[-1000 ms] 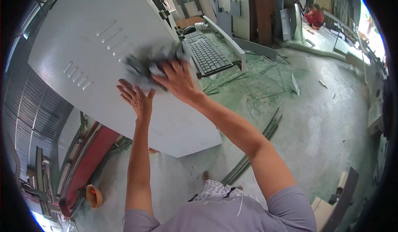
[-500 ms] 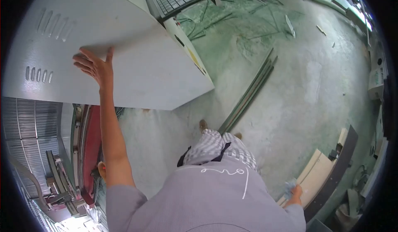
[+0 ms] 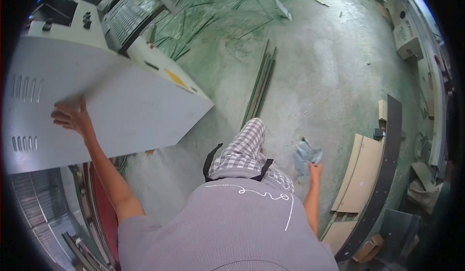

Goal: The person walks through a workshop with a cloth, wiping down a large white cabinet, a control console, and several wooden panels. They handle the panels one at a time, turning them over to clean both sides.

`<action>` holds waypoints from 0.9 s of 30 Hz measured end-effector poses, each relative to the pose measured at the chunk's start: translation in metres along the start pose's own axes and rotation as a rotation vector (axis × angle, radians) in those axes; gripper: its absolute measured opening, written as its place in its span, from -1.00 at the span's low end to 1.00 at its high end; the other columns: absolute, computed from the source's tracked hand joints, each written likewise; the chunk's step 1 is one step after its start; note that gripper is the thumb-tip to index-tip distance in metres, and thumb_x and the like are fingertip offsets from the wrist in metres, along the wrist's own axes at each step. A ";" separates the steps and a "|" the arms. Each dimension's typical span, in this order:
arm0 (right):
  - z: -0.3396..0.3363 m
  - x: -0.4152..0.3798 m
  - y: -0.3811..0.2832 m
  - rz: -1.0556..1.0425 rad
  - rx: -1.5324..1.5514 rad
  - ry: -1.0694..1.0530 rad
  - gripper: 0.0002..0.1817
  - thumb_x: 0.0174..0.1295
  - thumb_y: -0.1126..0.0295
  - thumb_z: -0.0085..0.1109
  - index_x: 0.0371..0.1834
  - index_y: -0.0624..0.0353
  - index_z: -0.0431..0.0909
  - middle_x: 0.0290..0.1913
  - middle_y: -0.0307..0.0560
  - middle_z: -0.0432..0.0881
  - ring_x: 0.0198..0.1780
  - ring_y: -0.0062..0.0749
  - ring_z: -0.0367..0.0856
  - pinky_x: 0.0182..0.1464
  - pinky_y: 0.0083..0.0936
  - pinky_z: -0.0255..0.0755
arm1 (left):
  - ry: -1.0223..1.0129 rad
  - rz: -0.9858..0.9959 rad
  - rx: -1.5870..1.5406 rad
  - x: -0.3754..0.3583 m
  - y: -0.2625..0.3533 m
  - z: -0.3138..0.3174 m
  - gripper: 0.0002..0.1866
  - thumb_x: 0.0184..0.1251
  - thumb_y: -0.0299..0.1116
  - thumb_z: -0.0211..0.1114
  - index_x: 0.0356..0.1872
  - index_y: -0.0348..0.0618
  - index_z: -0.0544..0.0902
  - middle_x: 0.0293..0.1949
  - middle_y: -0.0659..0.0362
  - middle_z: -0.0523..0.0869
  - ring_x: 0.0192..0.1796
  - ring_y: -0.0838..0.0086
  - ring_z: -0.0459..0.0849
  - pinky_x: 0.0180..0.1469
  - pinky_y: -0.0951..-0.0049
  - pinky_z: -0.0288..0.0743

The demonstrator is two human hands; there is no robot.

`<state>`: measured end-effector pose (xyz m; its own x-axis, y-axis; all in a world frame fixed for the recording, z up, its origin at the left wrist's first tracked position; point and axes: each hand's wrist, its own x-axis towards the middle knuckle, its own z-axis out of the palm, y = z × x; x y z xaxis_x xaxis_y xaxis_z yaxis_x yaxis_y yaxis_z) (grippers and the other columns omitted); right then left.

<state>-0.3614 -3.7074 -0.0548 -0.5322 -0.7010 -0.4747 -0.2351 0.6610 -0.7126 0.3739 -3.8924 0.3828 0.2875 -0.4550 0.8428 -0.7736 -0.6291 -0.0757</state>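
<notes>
- We are spreading our left hand (image 3: pixel 73 118) against a large, flat, grey metal panel (image 3: pixel 135 101).
- We are seeing a brown cardboard box (image 3: pixel 369 249), contents unclear.
- Our right hand (image 3: pixel 315 169) is pinching a crumpled pale-blue cloth (image 3: pixel 306 155), beside our legs (image 3: pixel 246 147).

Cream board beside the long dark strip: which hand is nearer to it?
Right. The right hand, holding the blue cloth, is just left of the cream board in the view; the left hand is far across, at the grey panel.
</notes>
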 end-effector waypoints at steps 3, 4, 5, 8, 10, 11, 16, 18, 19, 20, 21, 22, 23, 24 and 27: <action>0.016 -0.010 -0.080 -0.149 0.075 -0.043 -0.41 -0.09 0.39 0.18 0.07 0.34 0.27 -0.10 0.07 0.48 -0.06 -0.25 0.44 -0.01 -0.47 0.27 | 0.010 -0.051 0.011 -0.007 0.006 -0.002 0.07 -0.08 0.40 0.00 0.30 -0.16 -0.15 0.25 -0.35 -0.19 0.30 -0.19 -0.19 0.18 -0.16 -0.07; 0.020 -0.002 -0.102 -0.271 0.083 -0.085 -0.41 -0.08 0.39 0.18 0.08 0.34 0.25 -0.10 0.07 0.48 -0.06 -0.26 0.44 -0.01 -0.47 0.27 | 0.022 -0.081 0.030 -0.007 0.008 0.000 0.03 -0.04 0.36 0.01 0.29 -0.17 -0.11 0.25 -0.34 -0.17 0.30 -0.15 -0.14 0.18 -0.14 -0.05; 0.004 0.004 -0.133 -0.262 0.075 -0.100 -0.39 -0.07 0.40 0.18 0.09 0.37 0.23 -0.06 0.09 0.45 -0.02 -0.26 0.42 0.01 -0.46 0.26 | 0.086 -0.065 0.002 -0.016 0.012 0.010 -0.03 0.00 0.28 0.06 0.28 -0.20 -0.06 0.24 -0.34 -0.13 0.30 -0.12 -0.08 0.18 -0.09 -0.01; 0.013 0.054 -0.155 -0.336 0.198 -0.146 -0.36 -0.07 0.42 0.20 0.10 0.45 0.19 0.05 0.20 0.36 0.11 -0.19 0.33 0.11 -0.44 0.20 | 0.179 -0.241 -0.158 -0.042 0.024 0.045 -0.13 0.07 0.01 0.22 0.25 -0.30 0.00 0.22 -0.29 -0.03 0.26 -0.02 0.09 0.16 0.25 0.21; 0.006 0.080 -0.194 -0.369 -0.009 -0.174 -0.31 -0.09 0.41 0.21 0.12 0.49 0.15 0.12 0.26 0.28 0.19 -0.11 0.24 0.20 -0.43 0.11 | 0.162 -0.464 -0.495 -0.060 0.066 0.051 -0.16 0.13 -0.03 0.16 0.27 -0.28 -0.06 0.26 -0.27 -0.16 0.24 0.01 0.13 0.15 0.24 0.22; 0.003 0.103 -0.195 -0.406 -0.064 -0.149 -0.30 -0.09 0.40 0.22 0.13 0.49 0.15 0.12 0.26 0.28 0.20 -0.10 0.23 0.21 -0.43 0.10 | 0.112 -0.443 -0.272 -0.070 0.076 0.057 -0.15 0.15 -0.02 0.14 0.27 -0.31 -0.10 0.26 -0.27 -0.18 0.28 0.01 0.04 0.18 0.21 0.17; 0.001 0.164 -0.253 -0.518 -0.245 -0.254 -0.27 -0.12 0.37 0.25 0.11 0.50 0.16 0.09 0.28 0.30 0.18 -0.05 0.24 0.19 -0.39 0.12 | 0.118 -0.610 -0.347 -0.066 0.131 0.060 -0.23 0.29 0.05 -0.17 0.25 -0.40 -0.17 0.28 -0.25 -0.23 0.35 0.06 -0.26 0.32 0.19 -0.27; -0.001 0.185 -0.271 -0.508 -0.213 -0.335 -0.29 -0.14 0.38 0.27 0.09 0.49 0.19 0.06 0.28 0.32 0.13 -0.01 0.29 0.15 -0.36 0.16 | 0.141 -0.649 -0.340 -0.066 0.138 0.061 -0.23 0.29 0.05 -0.18 0.25 -0.40 -0.17 0.28 -0.23 -0.23 0.35 0.07 -0.26 0.31 0.19 -0.26; -0.002 0.197 -0.283 -0.513 -0.218 -0.342 -0.29 -0.14 0.38 0.27 0.09 0.49 0.19 0.06 0.28 0.32 0.13 -0.01 0.29 0.15 -0.36 0.16 | 0.151 -0.672 -0.338 -0.065 0.143 0.061 -0.22 0.29 0.06 -0.20 0.25 -0.41 -0.18 0.29 -0.21 -0.23 0.35 0.08 -0.26 0.31 0.19 -0.25; -0.003 0.208 -0.294 -0.536 -0.194 -0.360 -0.32 -0.13 0.40 0.26 0.08 0.48 0.21 0.04 0.25 0.35 0.09 -0.04 0.32 0.13 -0.38 0.18 | 0.169 -0.676 -0.319 -0.065 0.145 0.066 -0.22 0.28 0.08 -0.21 0.25 -0.39 -0.18 0.30 -0.18 -0.22 0.36 0.08 -0.26 0.32 0.22 -0.25; -0.002 0.218 -0.308 -0.562 -0.169 -0.381 -0.35 -0.13 0.43 0.26 0.07 0.47 0.23 0.01 0.22 0.38 0.06 -0.07 0.36 0.10 -0.39 0.20 | 0.174 -0.679 -0.310 -0.065 0.149 0.074 -0.22 0.28 0.08 -0.21 0.25 -0.39 -0.18 0.30 -0.18 -0.22 0.36 0.08 -0.26 0.32 0.22 -0.25; 0.000 0.225 -0.318 -0.568 -0.168 -0.397 -0.35 -0.13 0.43 0.26 0.07 0.47 0.23 0.01 0.22 0.38 0.06 -0.07 0.36 0.10 -0.39 0.20 | 0.165 -0.725 -0.325 -0.067 0.148 0.078 -0.22 0.28 0.09 -0.21 0.26 -0.38 -0.17 0.30 -0.18 -0.21 0.36 0.09 -0.26 0.32 0.23 -0.24; 0.005 0.230 -0.327 -0.476 -0.049 -0.414 -0.38 -0.12 0.46 0.24 0.06 0.45 0.24 -0.01 0.17 0.39 0.03 -0.14 0.38 0.08 -0.43 0.22 | 0.160 -0.769 -0.335 -0.067 0.143 0.078 -0.22 0.28 0.09 -0.21 0.26 -0.38 -0.17 0.30 -0.18 -0.20 0.36 0.10 -0.25 0.32 0.25 -0.24; 0.013 0.236 -0.337 -0.385 0.068 -0.432 -0.41 -0.10 0.49 0.22 0.06 0.43 0.26 -0.03 0.13 0.41 0.00 -0.20 0.40 0.05 -0.46 0.24 | 0.143 -0.800 -0.353 -0.063 0.147 0.073 -0.21 0.27 0.10 -0.20 0.25 -0.40 -0.16 0.30 -0.18 -0.20 0.36 0.11 -0.23 0.32 0.27 -0.23; 0.033 0.260 -0.367 -0.400 0.156 -0.499 -0.45 -0.07 0.52 0.18 0.05 0.41 0.26 -0.05 0.06 0.41 -0.05 -0.32 0.41 -0.01 -0.51 0.26 | 0.046 -0.859 -0.399 -0.070 0.147 0.071 -0.19 0.26 0.12 -0.18 0.25 -0.41 -0.15 0.29 -0.19 -0.16 0.35 0.10 -0.20 0.32 0.27 -0.21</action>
<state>-0.3869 -4.1404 0.0664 0.0218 -0.9495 -0.3130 -0.1957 0.3030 -0.9327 0.2803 -3.9976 0.2744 0.8325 0.0944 0.5460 -0.4458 -0.4709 0.7612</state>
